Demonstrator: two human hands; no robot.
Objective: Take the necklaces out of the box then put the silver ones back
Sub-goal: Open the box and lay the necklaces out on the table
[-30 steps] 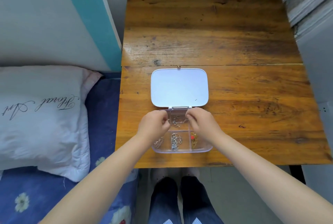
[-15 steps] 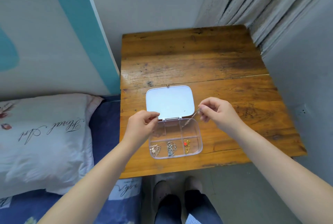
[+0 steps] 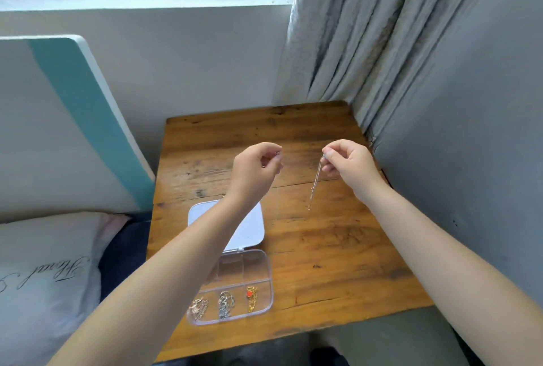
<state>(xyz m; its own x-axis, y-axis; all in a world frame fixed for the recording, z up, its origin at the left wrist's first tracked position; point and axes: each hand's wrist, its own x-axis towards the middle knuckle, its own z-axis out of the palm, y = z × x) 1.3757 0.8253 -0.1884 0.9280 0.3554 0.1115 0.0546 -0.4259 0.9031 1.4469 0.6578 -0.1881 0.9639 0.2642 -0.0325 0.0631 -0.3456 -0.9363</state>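
Necklaces point(image 3: 224, 304) fill box point(image 3: 266, 271) front row; hands point(image 3: 255, 170) point(image 3: 349, 164) pinch silver chain point(image 3: 314, 186).

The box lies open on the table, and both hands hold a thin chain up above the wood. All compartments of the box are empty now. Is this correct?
Not quite. The head view shows the box open, but its near row still holds three necklaces; only the far compartments look empty.

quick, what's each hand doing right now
Left hand: fingers pinched shut; on what, cannot be told.
Right hand: pinching a thin chain that dangles above the table.
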